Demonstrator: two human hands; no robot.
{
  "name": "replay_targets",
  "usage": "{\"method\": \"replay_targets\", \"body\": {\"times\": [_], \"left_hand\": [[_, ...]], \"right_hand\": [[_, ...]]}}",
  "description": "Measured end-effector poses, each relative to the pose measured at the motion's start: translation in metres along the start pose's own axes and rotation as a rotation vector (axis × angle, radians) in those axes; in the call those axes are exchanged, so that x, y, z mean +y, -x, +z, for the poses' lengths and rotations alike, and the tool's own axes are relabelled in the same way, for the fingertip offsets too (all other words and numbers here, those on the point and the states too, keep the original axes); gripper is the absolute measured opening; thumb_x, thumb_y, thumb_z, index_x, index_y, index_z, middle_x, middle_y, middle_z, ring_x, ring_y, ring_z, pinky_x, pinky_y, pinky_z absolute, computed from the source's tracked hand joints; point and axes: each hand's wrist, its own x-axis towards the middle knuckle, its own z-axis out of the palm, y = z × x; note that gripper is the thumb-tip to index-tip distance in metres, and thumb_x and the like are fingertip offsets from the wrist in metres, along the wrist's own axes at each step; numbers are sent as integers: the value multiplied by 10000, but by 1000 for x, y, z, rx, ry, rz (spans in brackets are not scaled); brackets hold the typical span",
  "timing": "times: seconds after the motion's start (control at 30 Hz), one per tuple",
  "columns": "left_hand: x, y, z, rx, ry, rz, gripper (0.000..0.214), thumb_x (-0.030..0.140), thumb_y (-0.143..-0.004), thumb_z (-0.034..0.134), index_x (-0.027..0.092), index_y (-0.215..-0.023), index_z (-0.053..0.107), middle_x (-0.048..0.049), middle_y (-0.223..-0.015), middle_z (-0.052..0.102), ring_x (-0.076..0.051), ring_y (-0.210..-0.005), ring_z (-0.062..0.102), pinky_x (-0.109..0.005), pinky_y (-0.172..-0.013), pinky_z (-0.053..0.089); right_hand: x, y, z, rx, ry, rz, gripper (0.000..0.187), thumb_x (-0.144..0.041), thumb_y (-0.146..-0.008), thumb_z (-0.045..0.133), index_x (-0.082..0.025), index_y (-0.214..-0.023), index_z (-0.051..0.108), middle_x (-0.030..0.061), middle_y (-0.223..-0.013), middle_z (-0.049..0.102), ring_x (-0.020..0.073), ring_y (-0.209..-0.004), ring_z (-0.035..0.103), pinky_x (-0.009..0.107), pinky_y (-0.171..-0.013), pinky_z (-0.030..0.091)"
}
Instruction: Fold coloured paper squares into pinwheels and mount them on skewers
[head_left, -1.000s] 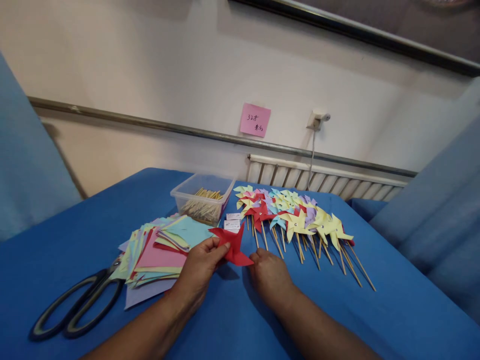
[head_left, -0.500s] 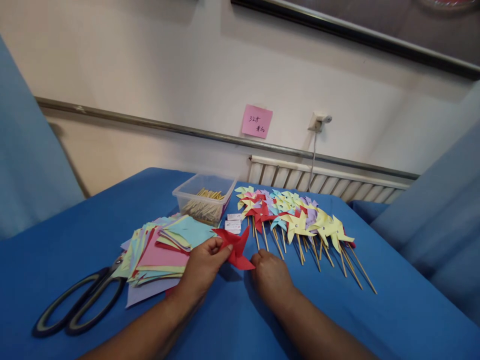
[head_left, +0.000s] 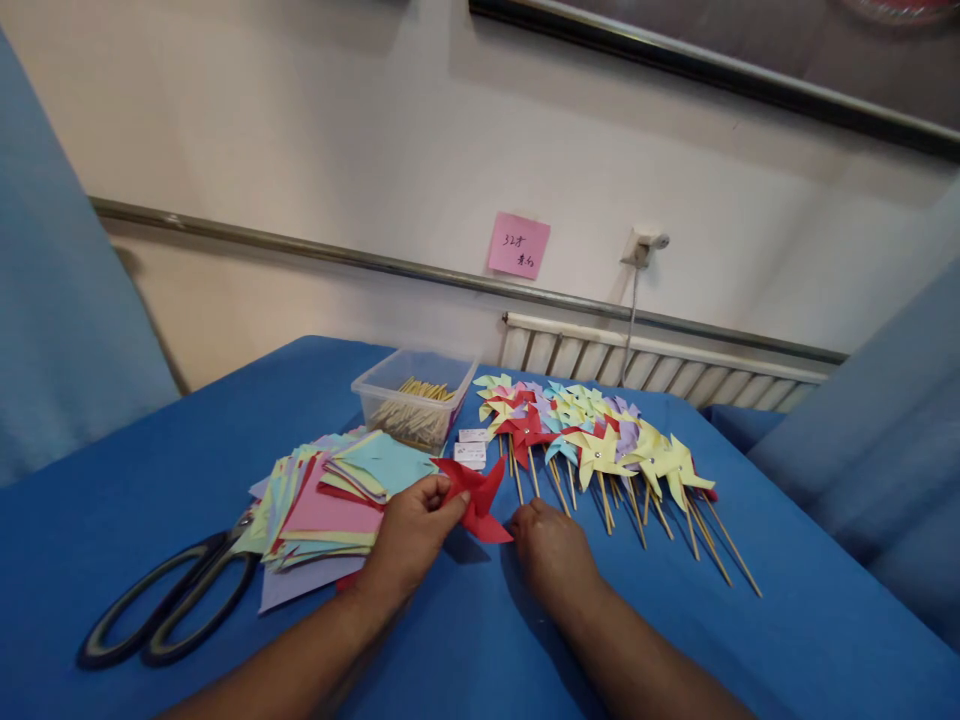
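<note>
A red paper pinwheel (head_left: 481,503) is pinched between the thumb and fingers of my left hand (head_left: 420,525), above the blue tablecloth. No stick shows on it. Just to its right, my right hand (head_left: 553,552) is low over the cloth with its fingers curled closed. Whatever those fingers hold, if anything, is hidden. Left of my left hand lies a fanned stack of coloured paper (head_left: 334,510). Beyond my right hand, finished pinwheels on sticks (head_left: 600,452) lie in a heap, in yellow, red, blue and purple.
Large scissors (head_left: 172,600) lie at the left, their blades partly under the paper. A clear plastic box (head_left: 412,400) of short wooden sticks stands at the back. Small white boxes (head_left: 470,448) are beside it. A radiator (head_left: 660,365) and wall stand behind the blue table (head_left: 825,590).
The view has shifted slightly, so everything sits a little further right. My right hand has shifted slightly away from the red pinwheel; my left hand keeps its pinch.
</note>
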Motion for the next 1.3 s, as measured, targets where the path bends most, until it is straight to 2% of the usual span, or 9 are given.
{"method": "replay_targets", "body": {"times": [0.13,0.23,0.4,0.57,0.8,0.9,1.1,1.3], "left_hand": [[-4,-1,-2,-43,-114,79,249,356,-661,672,185,-564,519,60,-520,471,-108,-516,433,-211,-489,325],[-6,-1,-2,-51,-159,112,238,353,-685,651,186,-581,518,59,-540,473,-112,-540,437,-213,-512,330],[-4,1,-1,-44,-193,119,204,350,-680,639,192,-590,547,56,-543,505,-124,-549,456,-225,-533,335],[0,5,2,-68,-172,116,258,343,-662,648,200,-525,482,64,-512,466,-120,-536,438,-225,-530,323],[3,12,7,-167,-125,61,190,340,-673,643,191,-577,572,35,-556,550,-129,-545,470,-230,-524,334],[4,14,8,-182,-108,51,192,341,-677,646,189,-578,584,28,-559,560,-130,-547,476,-231,-526,343],[5,16,10,-165,-96,42,175,324,-653,666,188,-569,596,28,-552,567,-130,-550,486,-227,-525,349],[4,14,9,-187,-104,20,167,330,-648,675,178,-599,626,5,-594,619,-149,-577,532,-237,-536,362]], "right_hand": [[11,2,-6,128,-145,29,214,-182,-896,457,-173,-932,668,84,-902,686,200,-805,649,264,-690,433],[14,6,-10,222,-309,-2,201,-172,-882,478,-170,-941,670,71,-896,700,192,-827,651,260,-739,442],[-5,22,-20,335,-648,-135,165,-169,-854,513,-200,-897,669,28,-852,705,142,-758,645,227,-716,466],[-24,30,-25,349,-886,-204,154,-180,-845,532,-213,-886,676,12,-803,697,129,-717,637,229,-691,488],[-16,17,-4,216,-1220,-33,121,-238,-824,558,-170,-850,655,17,-692,673,134,-619,623,235,-596,499],[-16,17,-4,221,-1236,-23,124,-242,-822,561,-164,-845,654,17,-684,667,133,-616,619,235,-593,495],[-19,22,-12,282,-1105,-39,123,-235,-825,554,-166,-818,656,26,-688,686,139,-614,632,243,-604,503],[-15,18,-5,273,-1122,2,111,-233,-809,562,-177,-821,657,15,-676,685,133,-587,621,234,-573,495]]}}
